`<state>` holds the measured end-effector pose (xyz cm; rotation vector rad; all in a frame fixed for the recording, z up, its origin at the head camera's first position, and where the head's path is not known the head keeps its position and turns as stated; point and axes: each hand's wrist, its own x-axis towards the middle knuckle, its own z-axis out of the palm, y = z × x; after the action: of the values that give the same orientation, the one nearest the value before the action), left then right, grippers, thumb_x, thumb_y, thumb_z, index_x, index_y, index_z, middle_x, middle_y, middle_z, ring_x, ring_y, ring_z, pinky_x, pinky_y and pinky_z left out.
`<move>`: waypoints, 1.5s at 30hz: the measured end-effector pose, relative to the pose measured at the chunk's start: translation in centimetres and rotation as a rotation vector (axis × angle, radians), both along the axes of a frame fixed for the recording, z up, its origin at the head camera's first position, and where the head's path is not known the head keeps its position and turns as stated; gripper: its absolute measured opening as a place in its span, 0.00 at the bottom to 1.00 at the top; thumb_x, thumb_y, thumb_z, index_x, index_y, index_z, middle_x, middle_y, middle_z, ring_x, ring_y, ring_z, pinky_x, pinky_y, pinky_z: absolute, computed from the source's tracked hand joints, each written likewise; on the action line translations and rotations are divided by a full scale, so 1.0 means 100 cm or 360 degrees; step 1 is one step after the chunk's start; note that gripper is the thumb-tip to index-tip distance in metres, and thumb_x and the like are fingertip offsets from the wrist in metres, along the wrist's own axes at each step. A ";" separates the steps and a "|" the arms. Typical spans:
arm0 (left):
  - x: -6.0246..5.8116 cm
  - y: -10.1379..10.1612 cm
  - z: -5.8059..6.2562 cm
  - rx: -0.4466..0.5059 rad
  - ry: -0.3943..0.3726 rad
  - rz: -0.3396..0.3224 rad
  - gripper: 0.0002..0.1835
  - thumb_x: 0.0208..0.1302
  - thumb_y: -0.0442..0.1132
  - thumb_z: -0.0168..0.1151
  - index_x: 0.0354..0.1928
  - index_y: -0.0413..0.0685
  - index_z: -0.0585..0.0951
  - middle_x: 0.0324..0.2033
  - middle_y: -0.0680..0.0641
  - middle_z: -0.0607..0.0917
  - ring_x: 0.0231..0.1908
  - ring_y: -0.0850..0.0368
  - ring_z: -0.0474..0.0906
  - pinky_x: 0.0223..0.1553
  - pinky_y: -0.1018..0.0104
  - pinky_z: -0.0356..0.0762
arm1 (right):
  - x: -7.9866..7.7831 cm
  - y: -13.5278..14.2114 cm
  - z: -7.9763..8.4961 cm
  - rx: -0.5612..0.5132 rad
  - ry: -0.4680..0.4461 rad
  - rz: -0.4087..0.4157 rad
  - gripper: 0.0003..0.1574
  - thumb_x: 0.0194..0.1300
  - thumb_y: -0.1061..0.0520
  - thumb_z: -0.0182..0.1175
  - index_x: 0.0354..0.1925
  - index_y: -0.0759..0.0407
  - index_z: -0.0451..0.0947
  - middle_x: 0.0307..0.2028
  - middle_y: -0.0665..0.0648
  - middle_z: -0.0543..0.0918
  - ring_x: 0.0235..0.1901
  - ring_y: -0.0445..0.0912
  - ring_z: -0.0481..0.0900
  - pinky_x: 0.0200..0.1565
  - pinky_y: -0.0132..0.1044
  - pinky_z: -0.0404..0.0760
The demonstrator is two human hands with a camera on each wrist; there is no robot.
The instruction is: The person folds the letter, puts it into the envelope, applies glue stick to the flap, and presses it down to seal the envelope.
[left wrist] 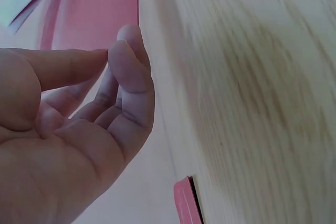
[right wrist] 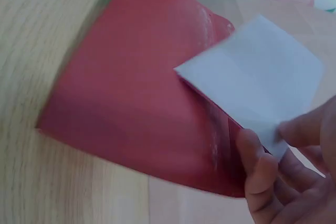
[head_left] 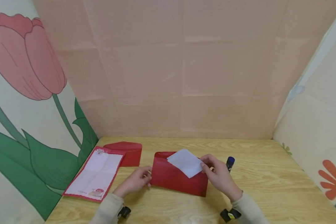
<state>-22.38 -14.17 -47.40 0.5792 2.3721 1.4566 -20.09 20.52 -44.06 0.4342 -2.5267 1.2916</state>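
A red envelope (head_left: 173,177) is tilted up off the table in the middle of the head view, its opening at the top. My left hand (head_left: 137,181) pinches its left edge between thumb and fingers; the left wrist view shows the fingertips meeting at the edge of the red envelope (left wrist: 100,9). In my right hand (head_left: 219,174) is a folded white paper (head_left: 186,163), pinched at one corner. The right wrist view shows this folded paper (right wrist: 257,72) in front of the envelope's opening, with the fingers close to the envelope's upper corner.
A letter sheet with a red border (head_left: 96,174) lies at the left, partly over a second red envelope (head_left: 131,155). Behind my right hand stands a marker with a dark blue cap (head_left: 230,161). A pinkish cloth backdrop (head_left: 182,77) hangs behind the wooden table (head_left: 268,186).
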 end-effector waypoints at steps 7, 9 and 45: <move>0.002 0.005 0.002 -0.0009 -0.0056 -0.0051 0.05 0.76 0.31 0.51 0.47 0.43 0.75 0.36 0.43 0.80 0.33 0.50 0.82 0.31 0.58 0.80 | -0.002 0.000 0.003 -0.0128 0.0152 -0.0083 0.06 0.72 0.63 0.59 0.45 0.56 0.78 0.32 0.53 0.83 0.30 0.49 0.82 0.30 0.33 0.82; 0.003 0.005 0.002 0.0000 -0.0066 -0.0054 0.05 0.76 0.31 0.51 0.47 0.43 0.75 0.36 0.43 0.80 0.33 0.49 0.82 0.31 0.57 0.81 | -0.002 0.000 0.004 -0.0156 0.0182 -0.0114 0.05 0.72 0.62 0.59 0.46 0.58 0.78 0.33 0.54 0.83 0.30 0.49 0.83 0.30 0.33 0.82; 0.007 0.009 0.006 -0.0004 -0.0084 -0.0084 0.04 0.76 0.31 0.50 0.45 0.43 0.75 0.36 0.43 0.79 0.33 0.48 0.82 0.32 0.54 0.83 | -0.006 0.003 0.000 0.0027 0.0623 -0.0311 0.11 0.64 0.68 0.65 0.43 0.57 0.81 0.36 0.52 0.86 0.30 0.41 0.79 0.24 0.30 0.77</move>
<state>-21.72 -13.25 -46.81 0.5913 2.3007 1.4282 -20.71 20.83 -44.07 0.3886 -2.1919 1.0023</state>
